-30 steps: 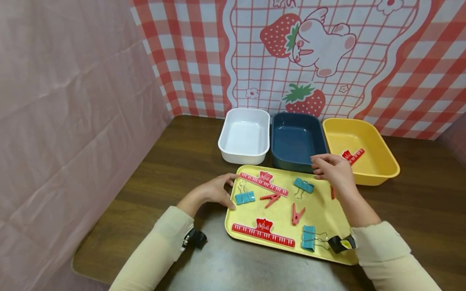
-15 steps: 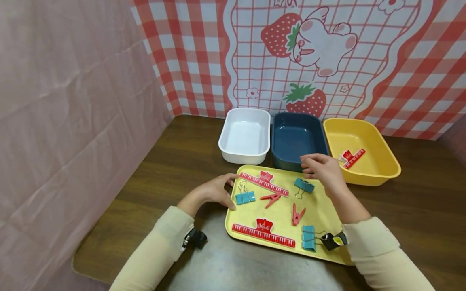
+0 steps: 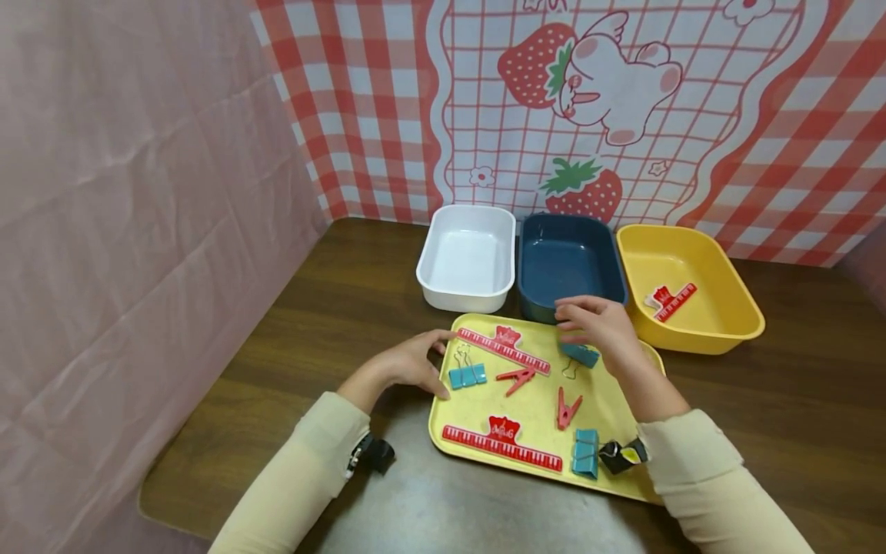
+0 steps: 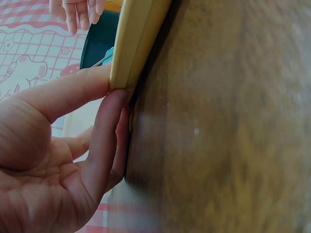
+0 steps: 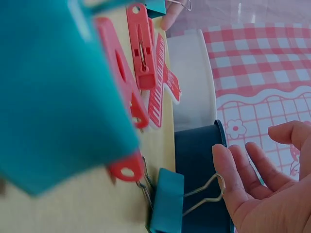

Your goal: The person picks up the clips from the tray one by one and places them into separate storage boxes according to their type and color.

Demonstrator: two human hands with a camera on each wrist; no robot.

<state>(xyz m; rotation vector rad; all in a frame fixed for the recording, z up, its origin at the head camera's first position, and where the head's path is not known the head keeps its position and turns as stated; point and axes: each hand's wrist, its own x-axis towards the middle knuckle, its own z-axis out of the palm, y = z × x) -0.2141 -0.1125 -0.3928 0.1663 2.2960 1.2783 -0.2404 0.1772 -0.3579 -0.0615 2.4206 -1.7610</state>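
My left hand (image 3: 408,363) holds the left edge of a yellow tray (image 3: 484,409), its thumb and fingers at the rim. With nothing in its fingers, my right hand (image 3: 602,331) hovers over the tray's back edge. Just below it lies a teal binder clip (image 3: 581,355), partly covered in the head view; the right wrist view shows that binder clip (image 5: 167,201) apart from the fingers. Two more teal binder clips (image 3: 467,375) lie on the tray, along with two red clothespins (image 3: 567,409) and two red piano-keyboard clips (image 3: 501,446).
Behind the tray stand a white bin (image 3: 465,292), a dark blue bin (image 3: 571,225) and a yellow bin (image 3: 734,308) in a row. Another red keyboard clip (image 3: 677,302) lies inside the yellow bin. A checked cloth (image 3: 374,115) hangs behind them.
My right hand has moved left, from in front of the yellow bin to above the back teal binder clip. The left hand has stayed at the tray's edge.
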